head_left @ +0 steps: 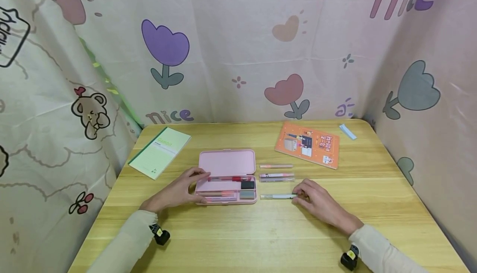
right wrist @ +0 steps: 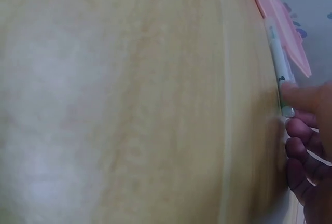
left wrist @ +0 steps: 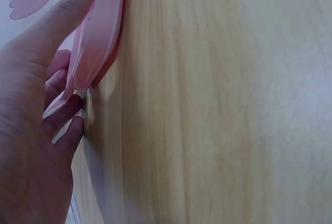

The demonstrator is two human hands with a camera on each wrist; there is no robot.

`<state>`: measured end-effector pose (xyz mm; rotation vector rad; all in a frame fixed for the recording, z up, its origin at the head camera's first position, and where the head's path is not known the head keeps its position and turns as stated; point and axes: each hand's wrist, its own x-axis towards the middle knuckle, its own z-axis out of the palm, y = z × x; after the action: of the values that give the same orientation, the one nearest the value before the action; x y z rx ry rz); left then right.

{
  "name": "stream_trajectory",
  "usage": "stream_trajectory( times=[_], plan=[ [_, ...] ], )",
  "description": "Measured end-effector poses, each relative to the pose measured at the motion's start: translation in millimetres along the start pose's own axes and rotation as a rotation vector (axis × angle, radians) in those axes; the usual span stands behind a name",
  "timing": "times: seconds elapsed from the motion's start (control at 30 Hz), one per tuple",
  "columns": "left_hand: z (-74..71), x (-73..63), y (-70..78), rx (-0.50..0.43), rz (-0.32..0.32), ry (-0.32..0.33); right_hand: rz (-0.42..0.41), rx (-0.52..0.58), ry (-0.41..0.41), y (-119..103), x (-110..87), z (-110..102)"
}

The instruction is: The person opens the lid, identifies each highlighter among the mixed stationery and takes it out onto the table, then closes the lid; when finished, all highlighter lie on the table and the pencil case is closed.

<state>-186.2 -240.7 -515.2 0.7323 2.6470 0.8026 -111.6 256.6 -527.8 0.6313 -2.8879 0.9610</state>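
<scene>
A pink pencil case (head_left: 227,162) lies with its lid laid back on the table. Inside it are a red pen (head_left: 238,178), a black block (head_left: 247,185), a grey block (head_left: 246,195) and several pens in the front compartment. My left hand (head_left: 182,188) grips the case's left end, thumb on its near side (left wrist: 106,32). To the right of the case, my right hand (head_left: 316,202) pinches the right end of a white pen (head_left: 275,196). In the right wrist view, the thumb presses on the pen (right wrist: 278,53) close over the tabletop; the other fingers are curled.
Several more pens (head_left: 276,175) lie in a column just right of the case. A green notebook (head_left: 160,153) is at back left, an orange booklet (head_left: 307,144) at back right, with a small pale blue strip (head_left: 348,131) beyond it. Printed curtains surround the wooden table (head_left: 238,240).
</scene>
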Motion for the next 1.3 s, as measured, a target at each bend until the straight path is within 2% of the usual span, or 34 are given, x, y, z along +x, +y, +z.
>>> stream_trajectory(
  times=[0.13, 0.3, 0.4, 0.8, 1.3],
  plan=[
    [0.0, -0.5, -0.1, -0.004, 0.005, -0.001, 0.035, 0.027, 0.030, 2, 3.4, -4],
    [-0.5, -1.0, 1.0, -0.005, 0.006, 0.001, 0.012, 0.043, 0.114, 8, 17.5, -9],
    [-0.5, -1.3, 1.6, -0.006, 0.002, 0.002, -0.001, 0.040, 0.136, 11, 25.7, -12],
    [-1.6, -2.0, 4.3, -0.019, 0.000, 0.001, 0.024, 0.047, 0.093, 20, 37.3, -8],
    [-2.0, -2.8, 5.0, -0.012, -0.003, 0.003, 0.008, 0.039, 0.066, 19, 37.9, -6]
  ],
)
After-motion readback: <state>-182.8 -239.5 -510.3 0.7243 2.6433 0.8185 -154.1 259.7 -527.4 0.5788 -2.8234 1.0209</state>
